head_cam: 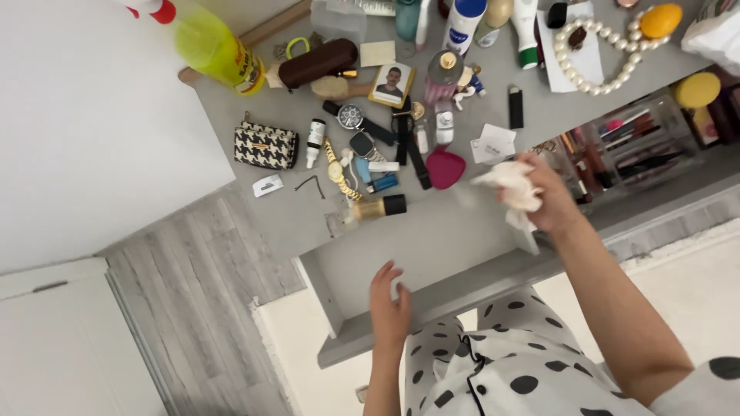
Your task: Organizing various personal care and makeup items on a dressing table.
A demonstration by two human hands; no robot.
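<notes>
I look down at a grey dresser top [293, 204] with an open drawer [432, 258] pulled toward me. My right hand [547, 192] is closed on a crumpled white tissue [510, 185], held over the drawer's far right corner. My left hand [389, 304] reaches into the near part of the drawer with its fingers together and slightly curled; it holds nothing that I can see. A clear perfume bottle with a gold and black cap [370, 209] lies on its side at the dresser's edge just beyond the drawer.
Clutter fills the top: a houndstooth pouch [266, 145], watches [351, 117], a pink heart-shaped case [445, 168], a small portrait photo [391, 83], a yellow spray bottle [212, 46], a pearl necklace [590, 58], a black lighter [516, 106]. A clear organiser of cosmetics [624, 142] stands at right.
</notes>
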